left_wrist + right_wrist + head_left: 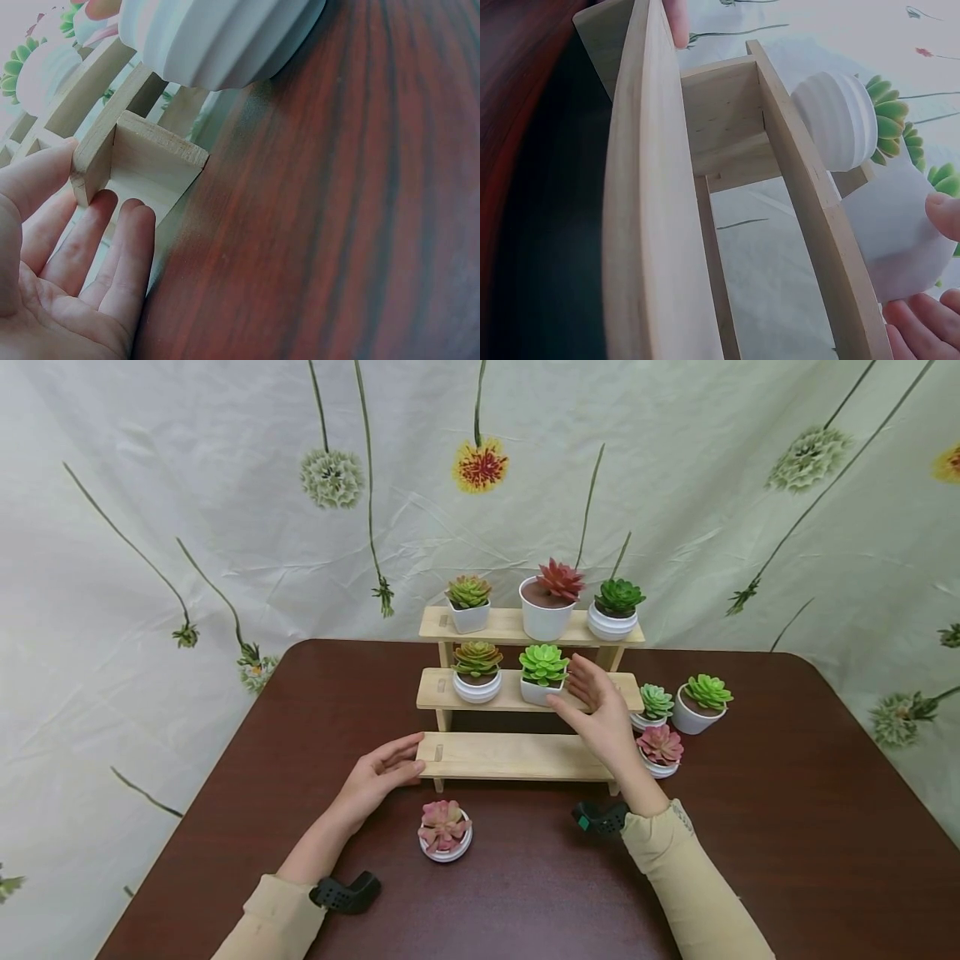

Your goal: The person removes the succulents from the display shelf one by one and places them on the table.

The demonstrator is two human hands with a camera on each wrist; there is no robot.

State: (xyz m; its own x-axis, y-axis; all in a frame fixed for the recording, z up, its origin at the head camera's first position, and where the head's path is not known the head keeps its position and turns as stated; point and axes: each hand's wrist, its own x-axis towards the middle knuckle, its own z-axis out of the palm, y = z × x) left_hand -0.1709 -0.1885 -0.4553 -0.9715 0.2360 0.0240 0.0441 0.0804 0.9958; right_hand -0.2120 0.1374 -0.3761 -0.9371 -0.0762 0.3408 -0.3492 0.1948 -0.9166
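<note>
Beige sleeve [693, 889] leads to right hand [604, 718] gripping square white pot [536, 695] of bright-green succulent [543, 664], to its left; left hand [381, 777] pinches pale wooden bottom shelf [517, 755].

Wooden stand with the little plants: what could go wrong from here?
The right hand is at the square pot on the middle shelf; a nudge left could bump the round pot.
The pink plant sits near the right forearm, which might knock it.
The left hand touches the bottom shelf; a shove might shake the pots above.
</note>
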